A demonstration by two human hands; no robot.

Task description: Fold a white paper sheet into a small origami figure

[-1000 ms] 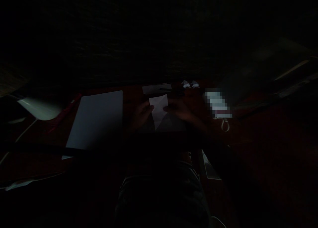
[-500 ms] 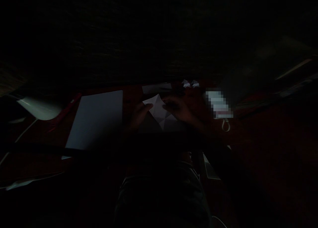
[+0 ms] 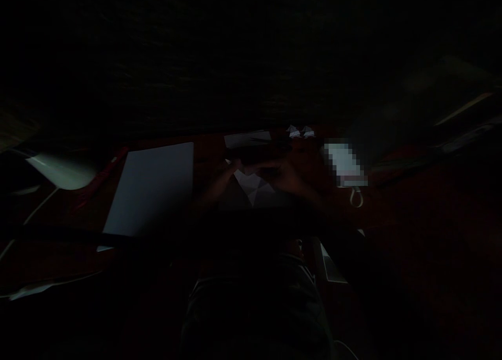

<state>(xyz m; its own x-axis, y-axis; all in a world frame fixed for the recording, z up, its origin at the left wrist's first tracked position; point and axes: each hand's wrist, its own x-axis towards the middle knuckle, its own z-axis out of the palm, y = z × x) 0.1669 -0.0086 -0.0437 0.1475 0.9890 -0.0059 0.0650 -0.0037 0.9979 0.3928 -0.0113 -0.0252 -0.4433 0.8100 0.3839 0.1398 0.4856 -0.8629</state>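
A creased white paper [image 3: 257,186] lies in the middle of the dark reddish table, on a dim flat sheet. My left hand [image 3: 225,180] holds its upper left corner, with the fingertips closed on the edge. From the right, my right hand [image 3: 284,176] reaches over the paper's top, its fingers pressed along the upper edge and close to the left fingertips. The hands hide the paper's top point. Dimness blurs the finger outlines.
A stack of white sheets [image 3: 157,182] lies on the left, beside a red object [image 3: 112,166] and a white lampshade-like shape [image 3: 65,171]. Behind are a pale strip [image 3: 248,139] and two small folded papers [image 3: 300,132]. A pixelated pale object [image 3: 345,162] sits right.
My right hand has moved left across the top of the paper, toward my left fingertips. The paper's top point, visible before, is now covered or folded down.
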